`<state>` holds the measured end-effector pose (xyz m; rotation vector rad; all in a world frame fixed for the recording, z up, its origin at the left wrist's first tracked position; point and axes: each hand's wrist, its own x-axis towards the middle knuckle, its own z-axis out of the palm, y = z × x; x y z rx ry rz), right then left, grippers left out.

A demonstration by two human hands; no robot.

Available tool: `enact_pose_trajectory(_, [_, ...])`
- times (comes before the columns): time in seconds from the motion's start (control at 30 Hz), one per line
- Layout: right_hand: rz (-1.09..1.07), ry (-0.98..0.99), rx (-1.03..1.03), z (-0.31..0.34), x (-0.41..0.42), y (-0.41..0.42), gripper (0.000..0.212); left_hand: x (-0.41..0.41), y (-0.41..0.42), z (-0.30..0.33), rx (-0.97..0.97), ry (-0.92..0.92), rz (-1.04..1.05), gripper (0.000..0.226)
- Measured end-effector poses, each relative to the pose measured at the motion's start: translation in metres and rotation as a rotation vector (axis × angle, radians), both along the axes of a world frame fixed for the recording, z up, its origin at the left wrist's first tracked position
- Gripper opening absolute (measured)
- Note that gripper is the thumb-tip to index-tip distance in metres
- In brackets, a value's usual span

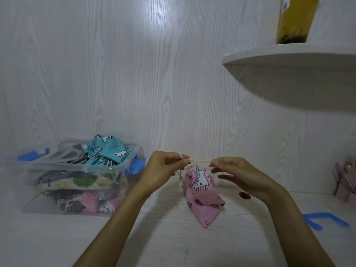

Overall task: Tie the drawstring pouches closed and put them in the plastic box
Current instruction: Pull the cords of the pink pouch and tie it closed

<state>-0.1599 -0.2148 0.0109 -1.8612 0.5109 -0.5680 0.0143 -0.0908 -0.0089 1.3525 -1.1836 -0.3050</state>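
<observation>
A pink drawstring pouch [203,195] with a white unicorn print hangs from its cream cord [200,160], its lower end resting on the white table. My left hand [163,168] pinches the cord, which loops over its fingers at the left. My right hand [237,174] pinches the other cord end at the right, just above the gathered mouth of the pouch. The clear plastic box [63,164] with blue latches stands at the left, holding several pouches, a teal cloud-print pouch [107,151] on top.
A white rounded shelf [289,56] juts out at the upper right with a yellow container [294,20] on it. The box's lid with a blue latch [325,220] lies at the right. A pink organiser [344,182] stands at the far right edge. A small brown disc [244,195] lies beneath my right wrist.
</observation>
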Motion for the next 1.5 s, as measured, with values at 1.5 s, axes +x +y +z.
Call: enact_pose_trajectory(1.5, [0.04, -0.31, 0.515, -0.005, 0.032, 0.018, 0.034, -0.01, -0.004, 0.012, -0.061, 0.472, -0.263, 0.025])
